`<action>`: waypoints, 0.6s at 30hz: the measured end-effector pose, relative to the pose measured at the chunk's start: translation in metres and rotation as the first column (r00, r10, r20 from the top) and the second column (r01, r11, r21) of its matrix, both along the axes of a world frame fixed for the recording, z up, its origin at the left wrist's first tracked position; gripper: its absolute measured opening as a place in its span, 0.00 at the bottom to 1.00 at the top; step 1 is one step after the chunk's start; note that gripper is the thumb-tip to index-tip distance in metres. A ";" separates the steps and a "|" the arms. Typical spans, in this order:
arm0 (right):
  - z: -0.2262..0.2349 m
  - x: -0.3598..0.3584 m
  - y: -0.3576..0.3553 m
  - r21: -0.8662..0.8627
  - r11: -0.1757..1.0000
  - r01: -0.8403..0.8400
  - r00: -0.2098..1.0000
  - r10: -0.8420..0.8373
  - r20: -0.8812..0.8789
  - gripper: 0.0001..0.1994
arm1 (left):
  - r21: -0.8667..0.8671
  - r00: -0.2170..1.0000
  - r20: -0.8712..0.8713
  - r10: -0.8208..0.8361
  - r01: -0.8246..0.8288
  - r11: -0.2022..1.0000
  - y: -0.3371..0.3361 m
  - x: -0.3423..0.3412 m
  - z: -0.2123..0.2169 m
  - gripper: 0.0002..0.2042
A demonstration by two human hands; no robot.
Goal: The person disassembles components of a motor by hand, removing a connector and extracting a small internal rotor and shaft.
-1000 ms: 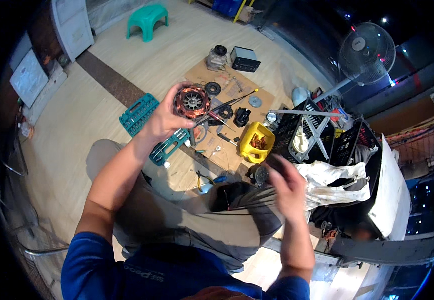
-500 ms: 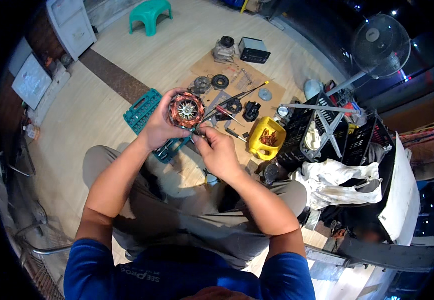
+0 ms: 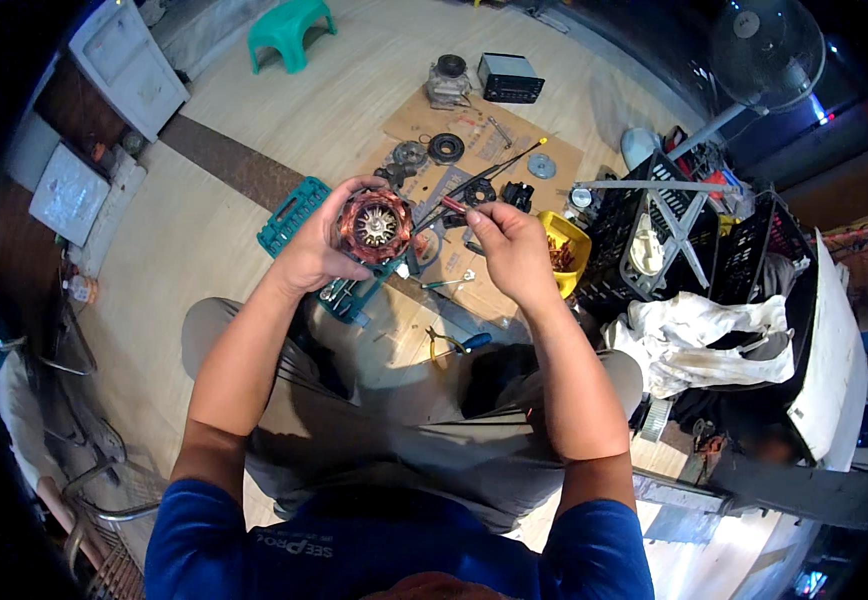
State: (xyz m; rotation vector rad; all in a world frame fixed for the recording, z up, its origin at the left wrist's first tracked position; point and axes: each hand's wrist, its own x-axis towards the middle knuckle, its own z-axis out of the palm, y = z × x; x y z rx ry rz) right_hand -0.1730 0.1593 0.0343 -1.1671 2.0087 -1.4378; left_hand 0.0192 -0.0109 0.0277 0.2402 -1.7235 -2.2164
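above the teal tool case [image 3: 299, 215], the left hand [image 3: 319, 255] cups the copper-wound stator [image 3: 374, 225]; the right hand [image 3: 509, 245] pinches a red-handled tool [image 3: 454, 206] beside it, judged ready to probe the windings.

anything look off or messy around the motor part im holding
Nothing looks damaged. The left hand holds the copper-wound stator upright; the right hand pinches a thin red-tipped piece beside it. Small parts lie scattered loosely over the cardboard sheet, and blue-handled pliers lie on the floor near the knees.
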 end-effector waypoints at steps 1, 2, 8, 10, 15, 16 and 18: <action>-0.006 -0.003 0.002 -0.010 1.000 0.006 1.000 -0.006 0.003 0.09 | 0.139 0.997 -0.073 0.033 -0.023 0.990 0.003 -0.003 -0.001 0.50; -0.009 -0.004 0.002 0.057 0.996 -0.065 0.976 0.051 0.210 0.09 | 0.273 0.987 -0.139 0.077 -0.036 0.961 0.004 -0.003 0.000 0.50; -0.020 0.018 0.011 0.169 0.915 -0.365 0.636 0.113 0.763 0.08 | 0.449 0.933 -0.290 0.213 -0.064 0.891 -0.008 -0.004 -0.007 0.41; -0.024 0.022 0.014 0.196 0.887 -0.417 0.555 0.078 0.828 0.08 | 0.501 0.901 -0.298 0.316 -0.134 0.855 -0.014 -0.005 -0.008 0.38; -0.030 0.026 0.019 0.269 0.896 -0.353 0.575 -0.019 0.818 0.08 | 0.384 0.903 -0.269 0.335 -0.219 0.897 -0.014 0.000 -0.008 0.38; -0.030 0.026 0.019 0.307 0.907 -0.286 0.589 -0.086 0.803 0.10 | 0.338 0.902 -0.264 0.341 -0.244 0.909 -0.014 0.001 -0.007 0.40; -0.050 0.005 0.022 0.338 0.934 -0.112 0.900 -0.049 0.433 0.13 | 0.310 0.898 -0.274 0.344 -0.256 0.916 -0.008 -0.003 -0.003 0.42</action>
